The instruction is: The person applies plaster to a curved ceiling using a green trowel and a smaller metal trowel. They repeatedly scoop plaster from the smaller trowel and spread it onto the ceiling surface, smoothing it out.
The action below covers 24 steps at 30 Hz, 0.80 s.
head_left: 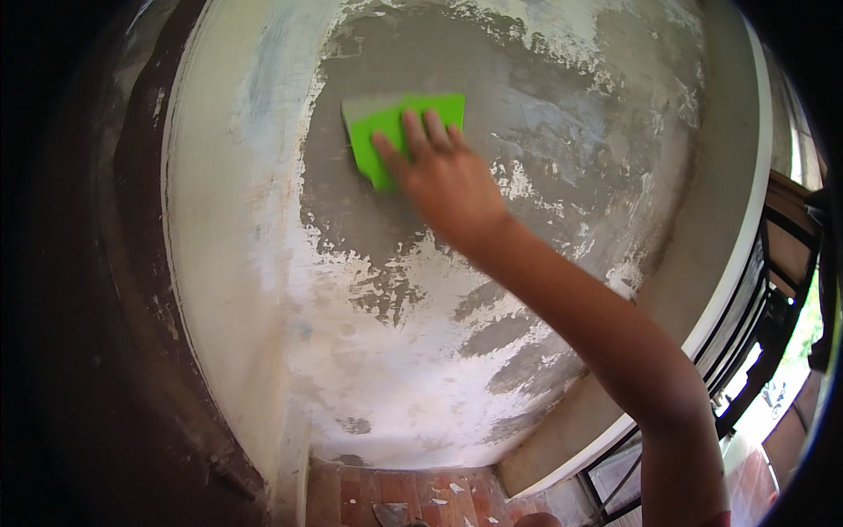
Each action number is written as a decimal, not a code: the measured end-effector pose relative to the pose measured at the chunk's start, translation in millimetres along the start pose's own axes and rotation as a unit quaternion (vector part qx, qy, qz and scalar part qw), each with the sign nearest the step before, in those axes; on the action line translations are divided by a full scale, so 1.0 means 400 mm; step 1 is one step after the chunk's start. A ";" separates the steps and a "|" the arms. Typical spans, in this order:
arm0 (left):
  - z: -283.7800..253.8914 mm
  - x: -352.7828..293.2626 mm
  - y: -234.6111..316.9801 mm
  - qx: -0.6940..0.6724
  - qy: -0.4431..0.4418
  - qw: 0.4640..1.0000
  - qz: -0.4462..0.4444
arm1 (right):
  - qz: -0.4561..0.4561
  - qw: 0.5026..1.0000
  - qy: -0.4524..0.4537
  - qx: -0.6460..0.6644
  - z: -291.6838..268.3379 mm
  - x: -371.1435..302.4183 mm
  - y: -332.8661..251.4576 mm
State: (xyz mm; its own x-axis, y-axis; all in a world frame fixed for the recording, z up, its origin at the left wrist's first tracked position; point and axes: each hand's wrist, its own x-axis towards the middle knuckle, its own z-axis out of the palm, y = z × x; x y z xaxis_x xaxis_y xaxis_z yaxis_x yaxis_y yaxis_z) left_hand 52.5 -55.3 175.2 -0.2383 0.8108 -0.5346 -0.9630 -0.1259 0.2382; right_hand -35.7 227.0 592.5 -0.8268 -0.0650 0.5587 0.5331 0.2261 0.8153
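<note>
My right hand (445, 180) presses a bright green plastic putty spreader (364, 147) against the upper part of the wall (386, 351). Its fingers lie over the spreader's face, with the thumb toward the left side. Around the tool is a broad patch of smooth grey filler (386, 61), with ragged edges where white, flaking paint shows. More grey patches and white scraped areas run down the wall below my forearm. My left hand is not in view.
A dark brown frame (149, 176) borders the wall on the left. On the right a pale ledge (716, 193) stands beside a dark metal grille (746, 307). Paint chips and a dark, flat piece (391, 514) lie on the reddish plank floor (351, 492).
</note>
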 end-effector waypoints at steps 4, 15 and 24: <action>-0.001 0.000 -0.001 0.004 0.007 1.000 0.003 | -0.080 0.990 -0.046 0.104 0.015 -0.181 -0.094; 0.000 -0.006 -0.003 0.007 0.009 1.000 0.004 | -0.158 0.964 -0.103 0.185 -0.172 -0.306 -0.098; 0.001 0.001 0.000 0.010 -0.006 1.000 0.000 | 0.196 0.980 0.014 -0.028 -0.182 0.161 0.299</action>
State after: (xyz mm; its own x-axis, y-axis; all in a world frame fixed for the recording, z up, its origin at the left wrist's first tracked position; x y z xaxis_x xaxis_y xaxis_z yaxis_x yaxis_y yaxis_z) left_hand 52.5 -54.8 175.1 -0.2361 0.8174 -0.5255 -0.9605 -0.1144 0.2536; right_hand -12.1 179.0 737.1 -0.5516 -0.0114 0.8340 0.8185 0.1852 0.5439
